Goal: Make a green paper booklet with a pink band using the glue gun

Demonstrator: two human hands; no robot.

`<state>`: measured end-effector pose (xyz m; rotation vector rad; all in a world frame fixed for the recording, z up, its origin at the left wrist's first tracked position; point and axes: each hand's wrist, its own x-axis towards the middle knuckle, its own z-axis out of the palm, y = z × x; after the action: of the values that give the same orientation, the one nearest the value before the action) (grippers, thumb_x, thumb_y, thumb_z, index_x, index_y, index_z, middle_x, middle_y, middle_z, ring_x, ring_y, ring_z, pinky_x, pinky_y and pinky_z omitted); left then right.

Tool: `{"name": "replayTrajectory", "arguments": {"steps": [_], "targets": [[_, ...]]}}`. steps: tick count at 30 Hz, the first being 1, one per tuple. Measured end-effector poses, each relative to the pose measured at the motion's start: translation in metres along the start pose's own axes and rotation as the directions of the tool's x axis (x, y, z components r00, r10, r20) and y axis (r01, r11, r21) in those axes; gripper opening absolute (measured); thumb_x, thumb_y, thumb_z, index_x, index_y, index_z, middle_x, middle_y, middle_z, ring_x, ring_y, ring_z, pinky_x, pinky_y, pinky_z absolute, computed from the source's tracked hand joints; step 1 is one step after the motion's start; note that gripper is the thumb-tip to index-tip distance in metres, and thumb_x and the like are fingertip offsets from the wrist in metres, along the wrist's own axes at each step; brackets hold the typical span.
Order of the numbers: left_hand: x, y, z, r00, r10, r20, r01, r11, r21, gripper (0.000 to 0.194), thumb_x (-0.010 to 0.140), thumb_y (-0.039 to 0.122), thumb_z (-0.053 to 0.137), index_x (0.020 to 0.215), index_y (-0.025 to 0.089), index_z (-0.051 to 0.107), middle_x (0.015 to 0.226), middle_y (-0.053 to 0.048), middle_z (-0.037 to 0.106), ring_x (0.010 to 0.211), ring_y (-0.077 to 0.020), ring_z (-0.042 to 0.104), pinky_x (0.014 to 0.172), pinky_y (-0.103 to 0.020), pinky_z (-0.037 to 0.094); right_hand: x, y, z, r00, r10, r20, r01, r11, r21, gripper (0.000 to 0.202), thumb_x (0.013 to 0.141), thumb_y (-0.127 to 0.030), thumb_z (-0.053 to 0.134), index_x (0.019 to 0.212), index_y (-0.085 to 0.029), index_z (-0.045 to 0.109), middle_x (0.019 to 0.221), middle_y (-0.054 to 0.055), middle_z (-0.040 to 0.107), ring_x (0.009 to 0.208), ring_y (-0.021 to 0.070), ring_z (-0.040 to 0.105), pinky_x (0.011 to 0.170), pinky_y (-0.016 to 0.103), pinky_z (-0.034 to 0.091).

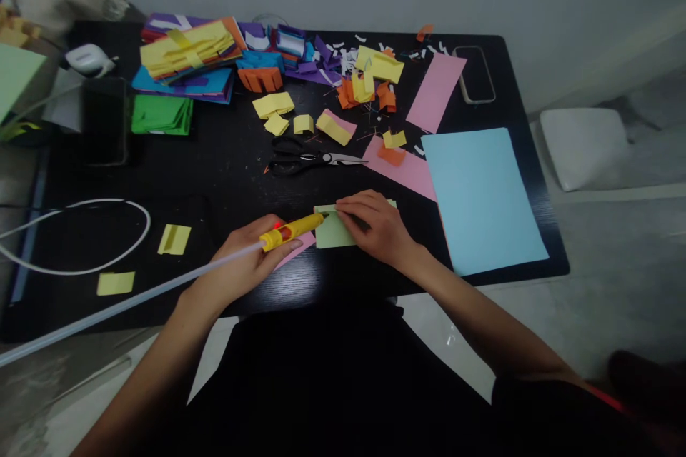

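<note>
On the near left of the black counter (pixel 225 157), a folded yellow paper piece (pixel 174 240) is laid. A yellow hot-glue pen (pixel 300 227) (a red light is lit on it) is held by the left hand (pixel 244 257), its grip clamped around the pen, with a pink paper strip (pixel 306 240) seen beneath. At near middle, nearer than the black-handled scissors (pixel 321 157), the light green paper (pixel 331 235) is touched by the right hand (pixel 383 228); whether that grip is closed cannot be told. Farther right, a light blue sheet (pixel 485 203) is laid.
</note>
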<state>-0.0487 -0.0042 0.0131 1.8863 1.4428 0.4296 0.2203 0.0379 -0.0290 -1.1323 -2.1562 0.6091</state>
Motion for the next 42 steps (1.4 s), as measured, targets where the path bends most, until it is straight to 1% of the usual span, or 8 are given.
{"name": "replayTrajectory", "arguments": {"steps": [4, 11, 18, 24, 32, 36, 40, 42], "targets": [[0.002, 0.003, 0.002, 1.0, -0.03, -0.002, 0.03, 0.999, -0.011, 0.032, 0.1, 0.055, 0.057, 0.088, 0.026, 0.065, 0.081, 0.0, 0.064, 0.072, -0.0173, 0.065, 0.06, -0.03, 0.047, 0.0, 0.0, 0.0, 1.0, -0.02, -0.023, 0.02, 1.0, -0.005, 0.023, 0.105, -0.025, 0.058, 0.109, -0.021, 0.081, 0.11, 0.007, 0.083, 0.102, 0.0233, 0.073, 0.09, 0.042, 0.059], [0.0, -0.003, 0.0, 0.999, -0.05, 0.012, 0.05, 0.999, 0.017, 0.031, 0.101, 0.054, 0.058, 0.09, 0.026, 0.062, 0.081, 0.0, 0.065, 0.071, -0.0178, 0.066, 0.064, -0.03, 0.048, 0.0, 0.001, 0.001, 1.0, 0.007, -0.002, -0.007, 1.0, -0.001, 0.024, 0.106, -0.028, 0.057, 0.109, -0.023, 0.08, 0.112, 0.006, 0.082, 0.104, 0.0233, 0.073, 0.092, 0.043, 0.059], [-0.003, -0.003, -0.005, 0.999, -0.037, -0.003, 0.037, 0.999, 0.023, 0.038, 0.102, 0.059, 0.055, 0.089, 0.024, 0.064, 0.082, -0.001, 0.066, 0.073, -0.0195, 0.067, 0.067, -0.031, 0.049, 0.001, 0.002, 0.002, 0.997, -0.052, -0.056, 0.053, 0.999, 0.008, 0.02, 0.104, -0.022, 0.06, 0.108, -0.02, 0.08, 0.108, 0.008, 0.082, 0.1, 0.0231, 0.073, 0.089, 0.041, 0.059], [-0.006, -0.003, -0.007, 0.997, -0.075, 0.002, 0.075, 0.997, 0.032, 0.038, 0.102, 0.059, 0.054, 0.091, 0.024, 0.065, 0.082, -0.001, 0.066, 0.072, -0.0188, 0.066, 0.069, -0.032, 0.05, 0.001, 0.003, 0.003, 0.992, -0.094, -0.089, 0.095, 0.995, 0.016, 0.016, 0.103, -0.02, 0.063, 0.106, -0.019, 0.079, 0.105, 0.008, 0.082, 0.097, 0.0235, 0.074, 0.086, 0.042, 0.06], [-0.006, -0.007, -0.004, 1.0, -0.012, -0.007, 0.013, 0.999, 0.04, 0.034, 0.103, 0.055, 0.055, 0.09, 0.024, 0.062, 0.082, 0.0, 0.065, 0.071, -0.0174, 0.066, 0.067, -0.031, 0.048, 0.001, 0.003, 0.002, 0.997, -0.052, -0.058, 0.053, 0.998, 0.018, 0.017, 0.104, -0.021, 0.062, 0.108, -0.023, 0.079, 0.108, 0.007, 0.082, 0.099, 0.0235, 0.074, 0.088, 0.043, 0.059], [-0.002, -0.002, 0.001, 1.0, -0.012, 0.001, 0.012, 0.999, 0.031, 0.033, 0.103, 0.054, 0.056, 0.089, 0.024, 0.06, 0.078, 0.001, 0.062, 0.068, -0.0158, 0.064, 0.063, -0.029, 0.047, 0.0, 0.003, 0.002, 0.998, -0.044, -0.049, 0.045, 0.999, 0.018, 0.018, 0.104, -0.022, 0.061, 0.109, -0.023, 0.079, 0.109, 0.007, 0.082, 0.101, 0.0233, 0.073, 0.088, 0.042, 0.059], [0.003, 0.006, 0.006, 0.999, 0.027, -0.026, -0.027, 1.0, 0.016, 0.036, 0.103, 0.056, 0.053, 0.087, 0.025, 0.063, 0.076, 0.001, 0.059, 0.065, -0.0151, 0.062, 0.061, -0.028, 0.045, 0.0, 0.004, 0.003, 0.996, -0.066, -0.059, 0.066, 0.998, 0.006, 0.018, 0.104, -0.021, 0.062, 0.109, -0.021, 0.079, 0.109, 0.007, 0.082, 0.1, 0.0233, 0.073, 0.088, 0.042, 0.058], [0.004, 0.007, 0.006, 0.999, 0.018, -0.029, -0.018, 1.0, 0.018, 0.037, 0.103, 0.056, 0.053, 0.086, 0.025, 0.063, 0.075, 0.001, 0.06, 0.065, -0.0155, 0.062, 0.061, -0.028, 0.045, -0.001, 0.004, 0.003, 0.996, -0.07, -0.064, 0.07, 0.998, 0.002, 0.017, 0.104, -0.021, 0.062, 0.109, -0.021, 0.078, 0.109, 0.007, 0.082, 0.099, 0.0233, 0.073, 0.087, 0.042, 0.058]]}}
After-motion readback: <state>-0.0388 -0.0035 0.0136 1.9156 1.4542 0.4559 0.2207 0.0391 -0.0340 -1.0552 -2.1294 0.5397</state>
